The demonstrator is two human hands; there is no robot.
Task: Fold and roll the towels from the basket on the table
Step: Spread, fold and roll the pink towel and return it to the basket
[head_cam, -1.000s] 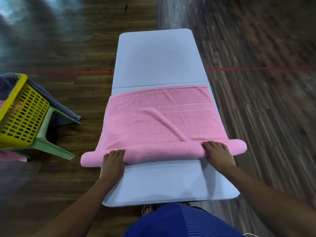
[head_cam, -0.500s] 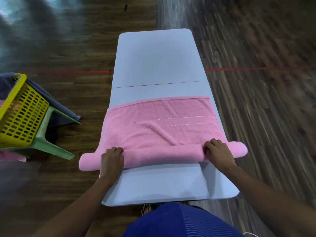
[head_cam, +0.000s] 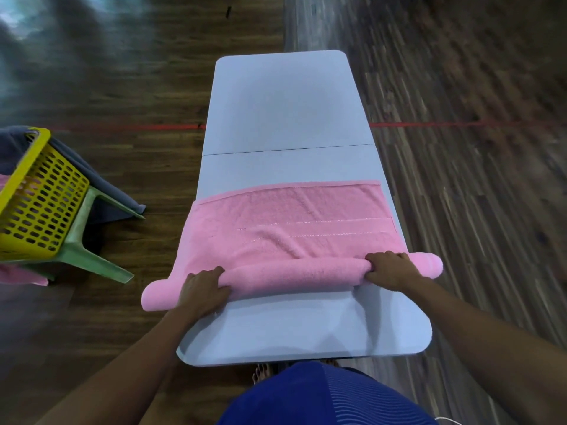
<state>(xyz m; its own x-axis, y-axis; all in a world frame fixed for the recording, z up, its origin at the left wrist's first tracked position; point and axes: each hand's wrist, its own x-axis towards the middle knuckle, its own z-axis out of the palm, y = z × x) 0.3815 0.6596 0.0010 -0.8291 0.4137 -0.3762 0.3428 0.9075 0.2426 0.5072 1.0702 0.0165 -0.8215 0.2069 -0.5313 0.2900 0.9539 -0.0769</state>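
A pink towel [head_cam: 288, 216] lies across the pale grey table [head_cam: 285, 118], its near part wound into a thick roll [head_cam: 294, 277] whose ends stick out past both table edges. My left hand [head_cam: 204, 291] grips the roll near its left end, fingers curled over the top. My right hand [head_cam: 391, 269] grips it near the right end, thumb tucked under. The far part of the towel lies flat with a few creases. A yellow mesh basket [head_cam: 36, 200] stands at the left.
The basket rests on a green plastic stool [head_cam: 89, 240], with a grey cloth [head_cam: 101, 182] hanging over it and pink fabric [head_cam: 21, 276] below. The far half of the table is bare. Wooden floor with a red line [head_cam: 445, 124] surrounds the table.
The roll has grown thicker and the towel's flat part has shortened; its far edge slid toward me. Both hands stayed on the roll, now curled round it.
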